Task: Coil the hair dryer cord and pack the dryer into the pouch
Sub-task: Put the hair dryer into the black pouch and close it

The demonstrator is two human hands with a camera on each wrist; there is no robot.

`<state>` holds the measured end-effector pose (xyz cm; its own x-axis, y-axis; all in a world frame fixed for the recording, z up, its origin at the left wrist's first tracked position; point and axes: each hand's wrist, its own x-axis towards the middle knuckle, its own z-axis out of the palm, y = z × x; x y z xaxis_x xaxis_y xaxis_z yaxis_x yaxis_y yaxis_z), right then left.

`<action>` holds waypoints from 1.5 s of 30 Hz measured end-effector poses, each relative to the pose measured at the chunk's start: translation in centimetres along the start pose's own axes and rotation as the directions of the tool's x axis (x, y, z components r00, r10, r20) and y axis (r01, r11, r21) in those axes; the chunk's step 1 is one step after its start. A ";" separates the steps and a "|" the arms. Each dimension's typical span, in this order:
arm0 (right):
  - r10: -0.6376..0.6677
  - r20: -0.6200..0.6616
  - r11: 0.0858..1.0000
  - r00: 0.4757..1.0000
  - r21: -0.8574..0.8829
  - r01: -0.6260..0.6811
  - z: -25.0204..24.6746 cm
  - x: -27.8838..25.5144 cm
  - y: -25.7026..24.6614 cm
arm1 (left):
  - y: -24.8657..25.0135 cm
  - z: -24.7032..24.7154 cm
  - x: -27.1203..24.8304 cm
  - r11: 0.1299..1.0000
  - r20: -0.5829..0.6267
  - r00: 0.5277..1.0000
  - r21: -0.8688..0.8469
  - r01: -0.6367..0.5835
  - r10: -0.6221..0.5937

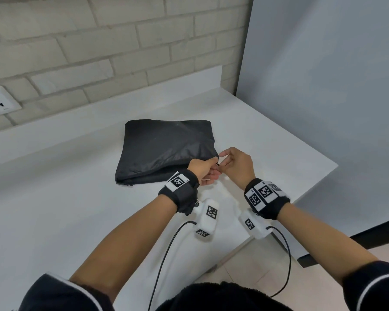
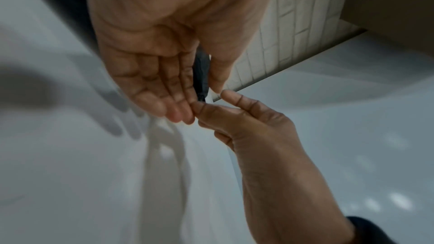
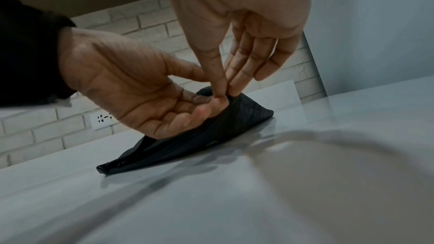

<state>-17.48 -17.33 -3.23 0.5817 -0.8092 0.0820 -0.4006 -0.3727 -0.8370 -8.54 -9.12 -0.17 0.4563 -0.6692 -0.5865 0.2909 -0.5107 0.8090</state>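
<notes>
Item 1, nearest: two forearms reaching over the white countertop (image 1: 54,198), each wearing a black wrist strap with a white camera block and a trailing cable.

Item 2: left hand (image 1: 203,170) is pinching the near right corner of the black pouch (image 1: 164,149) between thumb and forefinger, the other fingers lying loosely straight; it is lifting that corner off the counter, apparently to keep the fabric taut at the zip's end.

Item 3: right hand (image 1: 236,164) is meeting the left at the same corner, thumb and forefinger closing on a small dark part there, probably the zip pull, though it is too small to confirm; the remaining fingers are fanning clear.

Item 4: pouch is lying flat mid-counter, its long near edge carrying the zip, looking closed or nearly so.

Item 5: hair dryer and cord are not showing in any view; whether they are inside the pouch cannot be told.

Item 6, farthest: white brick wall (image 1: 99,41) with a wall socket (image 1: 0,101) at left.
</notes>
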 end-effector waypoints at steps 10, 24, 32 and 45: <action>0.184 0.246 0.927 0.951 0.278 -0.252 -1.3 1.4 0.3 | -0.4 0.4 1.1 0.998 -0.133 0.989 -0.031 -0.062 0.058; 0.454 0.452 0.714 0.768 0.330 -0.617 0.3 2.8 -1.8 | -1.7 -0.2 0.9 0.758 -0.274 0.819 0.595 -0.268 0.504; 0.486 0.343 0.728 0.804 0.350 -0.590 0.2 3.5 -0.8 | -3.3 -8.3 -0.2 0.771 -0.443 0.770 0.630 -0.096 0.458; 0.508 0.311 0.695 0.803 0.404 -0.595 1.4 3.9 -1.3 | -7.2 -20.1 -3.9 0.758 -0.637 0.730 0.596 0.264 0.247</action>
<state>-13.72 -19.35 -2.59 0.4845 -0.6979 -0.5274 -0.3386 0.4063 -0.8487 4.52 8.02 -2.95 0.9409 -0.2706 -0.2037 -0.1605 -0.8858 0.4355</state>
